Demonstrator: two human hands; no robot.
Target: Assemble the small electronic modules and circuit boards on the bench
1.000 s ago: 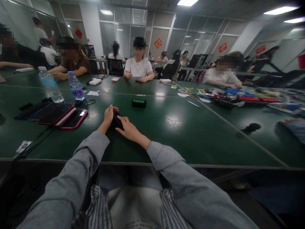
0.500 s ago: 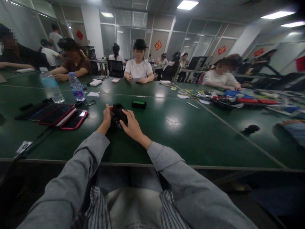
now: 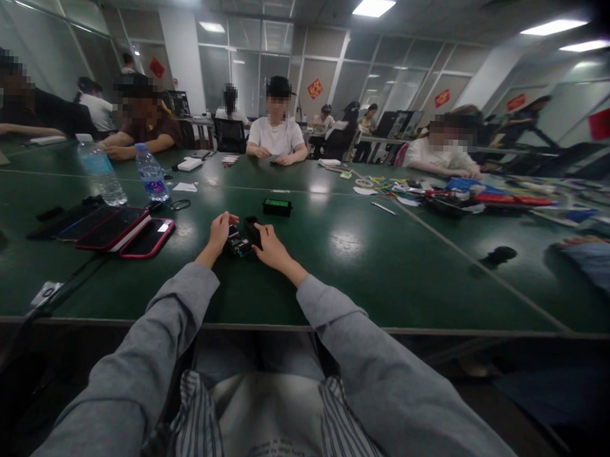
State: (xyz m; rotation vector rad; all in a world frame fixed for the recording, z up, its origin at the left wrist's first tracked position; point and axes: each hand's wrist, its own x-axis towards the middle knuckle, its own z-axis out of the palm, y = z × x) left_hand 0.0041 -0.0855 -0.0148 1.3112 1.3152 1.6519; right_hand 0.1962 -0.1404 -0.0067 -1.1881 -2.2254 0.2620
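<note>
Purple-labelled bottle near red-rimmed phone

the left hand holds a dark device with exposed circuitry at the green tabletop, and the right hand grips a black cover just beside it. beyond them lies a black box with a green face. to the left are a red-edged phone and two plastic bottles; farther off to the right, loose cables lie in a tangle. a person in a white shirt sits opposite, forearms on the tabletop
</note>
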